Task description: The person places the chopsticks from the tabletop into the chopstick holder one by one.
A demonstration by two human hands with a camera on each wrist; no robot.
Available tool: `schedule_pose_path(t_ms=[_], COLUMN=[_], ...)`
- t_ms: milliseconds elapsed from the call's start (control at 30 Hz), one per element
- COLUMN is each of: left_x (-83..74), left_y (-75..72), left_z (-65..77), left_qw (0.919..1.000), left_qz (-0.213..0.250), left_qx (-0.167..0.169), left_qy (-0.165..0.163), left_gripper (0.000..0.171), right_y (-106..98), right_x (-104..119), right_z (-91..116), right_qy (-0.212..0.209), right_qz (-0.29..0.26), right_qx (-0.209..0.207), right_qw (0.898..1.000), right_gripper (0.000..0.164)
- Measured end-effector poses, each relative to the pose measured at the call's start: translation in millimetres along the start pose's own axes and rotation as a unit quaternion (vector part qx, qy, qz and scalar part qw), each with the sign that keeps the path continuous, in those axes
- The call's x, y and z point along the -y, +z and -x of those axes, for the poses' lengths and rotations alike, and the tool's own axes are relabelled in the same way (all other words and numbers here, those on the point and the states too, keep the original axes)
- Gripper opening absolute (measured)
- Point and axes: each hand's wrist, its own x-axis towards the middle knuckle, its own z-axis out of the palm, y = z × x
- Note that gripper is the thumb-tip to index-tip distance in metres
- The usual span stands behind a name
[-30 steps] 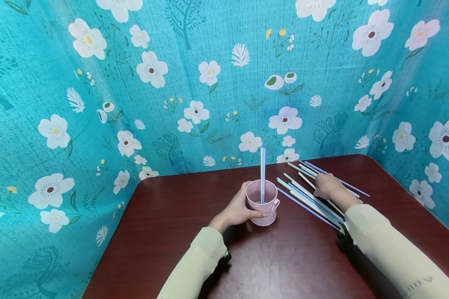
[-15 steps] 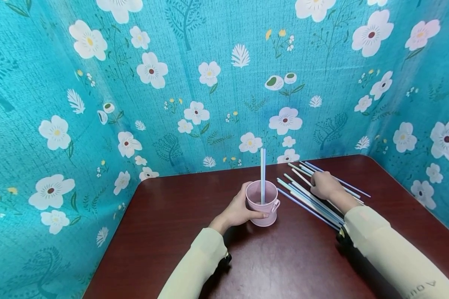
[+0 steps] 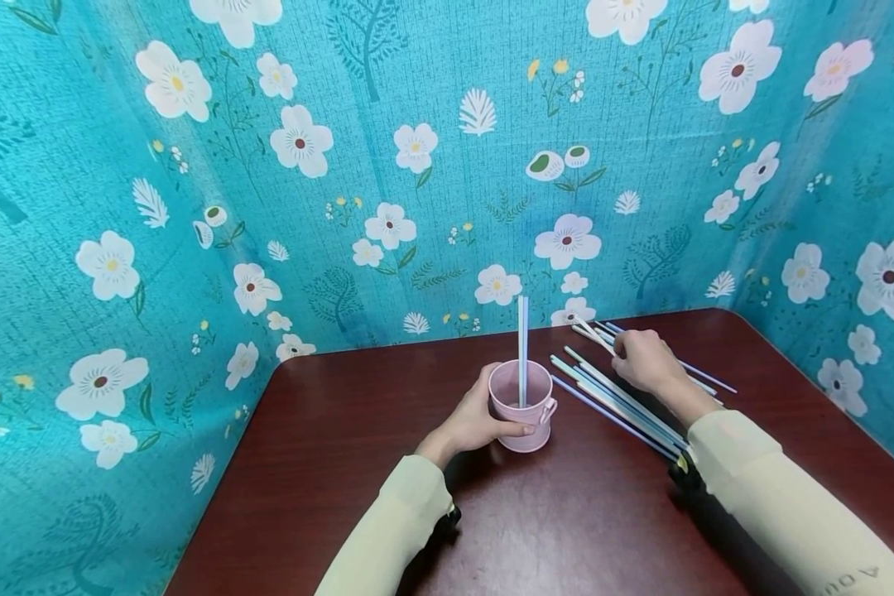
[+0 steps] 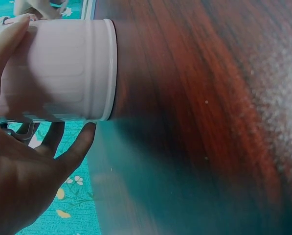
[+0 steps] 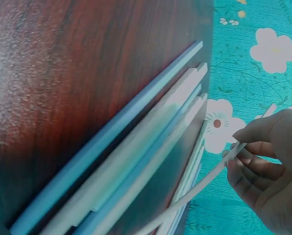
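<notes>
My left hand [image 3: 471, 414] grips a pink bucket [image 3: 520, 436], thumb across its front and fingers behind it. The left wrist view shows the bucket's side [image 4: 53, 68] between thumb and fingers, its base at the tabletop. Two upright chopsticks [image 3: 523, 331], one whitish and one light blue, stand in the bucket. Over the pile to the right, my right hand [image 3: 646, 362] pinches a white chopstick [image 5: 204, 181] between thumb and fingers. Its far end is tilted up toward the cloth. Loose pastel chopsticks [image 5: 111, 132] in blue, white and pale green lie below and beside that hand.
A dark red wooden table [image 3: 343, 463] carries everything. Turquoise flowered cloth [image 3: 417, 182] hangs behind its back edge and along both sides. One blue chopstick [image 3: 708, 379] lies at the far right of the pile.
My right hand has drawn the white chopstick up out of the pile, shifting slightly left and away from me as its far end rises. The left hand and bucket stay put.
</notes>
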Motion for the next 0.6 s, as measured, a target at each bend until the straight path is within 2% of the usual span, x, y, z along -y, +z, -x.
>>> schedule_pose_path(t_ms=[333,600], left_x=[2.5,2.5], left_y=[0.6,0.5], left_z=[-0.1,-0.3], left_qw=[1.0,1.0], left_qz=[0.0,0.002], left_qx=[0.001,-0.002], left_qy=[0.0,0.001], left_gripper=[0.1,0.1], right_y=[-8.0,-17.0], right_x=[7.8,14.4], right_z=[0.7,2.2], right_qy=[-0.042,-0.07], right_qz=[-0.006,-0.014], right_qx=[-0.022,-0.069], right_qw=[0.999,0.995], right_gripper=[0.012,0.006])
